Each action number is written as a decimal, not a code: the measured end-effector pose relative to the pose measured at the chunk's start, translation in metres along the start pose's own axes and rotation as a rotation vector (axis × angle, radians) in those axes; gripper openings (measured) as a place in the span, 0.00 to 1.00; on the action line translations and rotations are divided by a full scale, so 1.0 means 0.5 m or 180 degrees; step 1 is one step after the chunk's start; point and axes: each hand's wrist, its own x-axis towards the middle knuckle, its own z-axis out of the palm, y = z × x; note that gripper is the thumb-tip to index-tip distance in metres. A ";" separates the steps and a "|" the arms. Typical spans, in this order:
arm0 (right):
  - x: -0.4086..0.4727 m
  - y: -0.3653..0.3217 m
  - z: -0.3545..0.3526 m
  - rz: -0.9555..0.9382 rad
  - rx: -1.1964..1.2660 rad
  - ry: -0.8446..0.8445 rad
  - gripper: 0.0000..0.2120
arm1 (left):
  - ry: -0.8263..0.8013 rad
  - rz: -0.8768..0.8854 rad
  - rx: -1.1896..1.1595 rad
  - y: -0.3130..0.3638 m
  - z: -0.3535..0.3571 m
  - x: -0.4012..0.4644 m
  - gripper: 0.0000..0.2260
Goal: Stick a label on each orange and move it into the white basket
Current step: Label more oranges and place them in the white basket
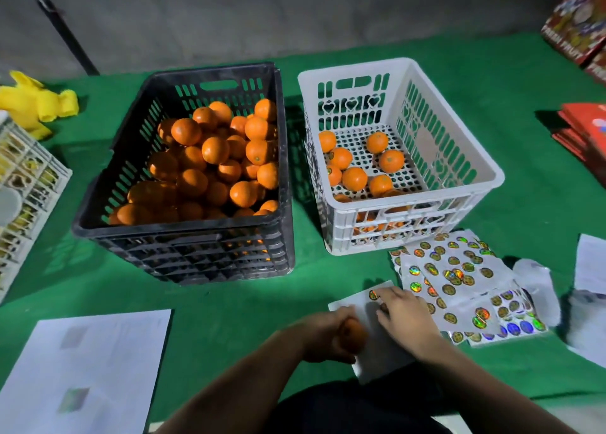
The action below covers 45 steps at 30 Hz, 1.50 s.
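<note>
The labelling step is in hand: the left hand (323, 337) grips one orange (353, 335) near the front edge of the green table (213, 302), just beside a nearly used-up sticker sheet (370, 328). The right hand (405, 315) rests on that sheet, fingers curled down over a sticker; whether one is already pinched I cannot tell. Next, the label must be peeled free, pressed onto the fruit's bare skin, then the fruit carried far-right into the white basket (459, 145), which holds several labelled ones. The black crate (183, 233) to the left remains full. The orange is roundish with no clear long axis; its stem end is hidden.
</note>
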 end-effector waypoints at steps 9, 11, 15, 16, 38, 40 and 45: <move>-0.008 0.028 0.000 -0.0373 -0.0263 0.0099 0.16 | 0.0055 -0.0399 -0.0110 -0.022 0.020 0.008 0.35; -0.017 0.027 -0.012 -0.0420 -0.0075 0.0251 0.08 | 0.0061 -0.0424 -0.0115 -0.026 0.020 0.007 0.35; -0.045 0.005 -0.048 -0.0297 0.1180 0.0758 0.03 | 0.0105 -0.0365 -0.0254 -0.031 0.022 0.008 0.35; -0.052 -0.006 -0.060 -0.0184 0.1593 0.0690 0.05 | 0.0158 -0.0329 -0.0333 -0.030 0.021 0.007 0.35; -0.084 -0.162 -0.312 -0.0747 0.4018 0.0503 0.09 | 0.1988 0.0270 -0.1727 0.087 -0.124 -0.093 0.32; -0.083 -0.162 -0.318 -0.0744 0.4043 0.0450 0.10 | 0.2021 0.0326 -0.1798 0.095 -0.128 -0.101 0.31; -0.079 -0.162 -0.323 -0.0794 0.3477 0.0608 0.04 | 0.2120 0.0421 -0.1923 0.115 -0.133 -0.112 0.31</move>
